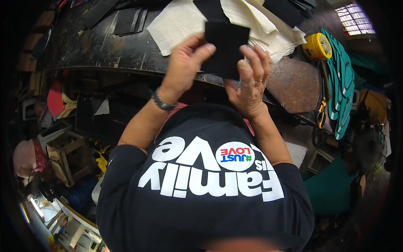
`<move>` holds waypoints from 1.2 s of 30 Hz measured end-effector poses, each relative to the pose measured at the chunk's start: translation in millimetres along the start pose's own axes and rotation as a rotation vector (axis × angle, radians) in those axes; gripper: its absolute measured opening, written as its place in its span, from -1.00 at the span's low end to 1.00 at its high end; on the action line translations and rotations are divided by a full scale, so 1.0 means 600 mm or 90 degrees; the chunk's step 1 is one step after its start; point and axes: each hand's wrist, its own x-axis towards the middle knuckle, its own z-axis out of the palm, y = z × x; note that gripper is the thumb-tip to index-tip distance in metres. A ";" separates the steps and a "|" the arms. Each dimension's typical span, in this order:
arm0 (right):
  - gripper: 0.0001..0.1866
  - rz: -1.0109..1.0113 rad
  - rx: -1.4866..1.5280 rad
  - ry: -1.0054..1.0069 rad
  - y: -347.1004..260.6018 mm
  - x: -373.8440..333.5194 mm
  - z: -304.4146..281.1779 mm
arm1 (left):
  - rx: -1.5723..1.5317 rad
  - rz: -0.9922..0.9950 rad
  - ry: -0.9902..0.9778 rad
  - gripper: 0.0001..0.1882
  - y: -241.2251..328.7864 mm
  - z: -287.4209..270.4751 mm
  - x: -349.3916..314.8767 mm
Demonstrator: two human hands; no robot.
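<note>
A flat black piece of sheet material (225, 44), cut with straight edges, is held up over the near edge of the workbench. My left hand (187, 63) pinches its left side, thumb on top and fingers partly behind it. At its right edge is my right hand (252, 77), fingers extended and thumb apart, touching or very near the piece. Whether the right hand bears any of it, I cannot tell. Beyond the piece lie cream cloth sheets (176, 25) and more black material (210, 9).
The dark, worn workbench (96, 46) curves across the front, with black strips (131, 21) at its left. On the right are a yellow tub (317, 46), a brown board (294, 84), yellow-handled pliers (322, 113) and stacked green pieces (340, 80). A wooden stool (71, 155) stands lower left.
</note>
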 end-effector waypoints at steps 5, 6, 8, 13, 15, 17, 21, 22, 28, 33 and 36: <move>-0.18 0.116 0.116 -0.052 0.008 -0.008 -0.024 | 0.063 -0.102 -0.063 -0.66 -0.044 0.016 -0.016; -0.18 0.172 0.160 -0.062 0.008 -0.013 -0.027 | 0.096 -0.112 -0.065 -0.67 -0.048 0.014 -0.018; -0.20 0.315 0.335 -0.050 0.002 -0.022 -0.028 | 0.093 -0.127 -0.070 -0.71 -0.055 0.012 -0.019; -0.23 0.508 0.451 -0.004 -0.011 -0.024 -0.016 | 0.058 -0.129 -0.058 -0.72 -0.059 0.018 -0.025; -0.23 0.554 0.503 0.012 -0.013 -0.020 -0.014 | 0.029 -0.134 -0.061 -0.71 -0.053 0.021 -0.026; -0.21 0.551 0.514 0.005 -0.013 -0.019 -0.014 | 0.021 -0.128 -0.082 -0.69 -0.046 0.022 -0.028; -0.21 0.512 0.563 0.043 -0.019 -0.026 -0.007 | 0.059 -0.103 -0.093 -0.57 -0.043 0.027 -0.037; -0.21 0.504 0.559 0.046 -0.020 -0.029 -0.006 | 0.067 -0.123 -0.091 -0.59 -0.043 0.025 -0.038; -0.23 0.503 0.549 0.030 -0.026 -0.034 -0.002 | 0.114 -0.096 -0.043 -0.70 -0.054 0.016 -0.041; -0.23 0.516 0.534 0.033 -0.031 -0.032 -0.001 | 0.080 -0.063 -0.003 -0.76 -0.061 0.016 -0.046; -0.23 0.505 0.513 0.034 -0.031 -0.033 -0.001 | 0.068 -0.075 0.018 -0.78 -0.061 0.015 -0.046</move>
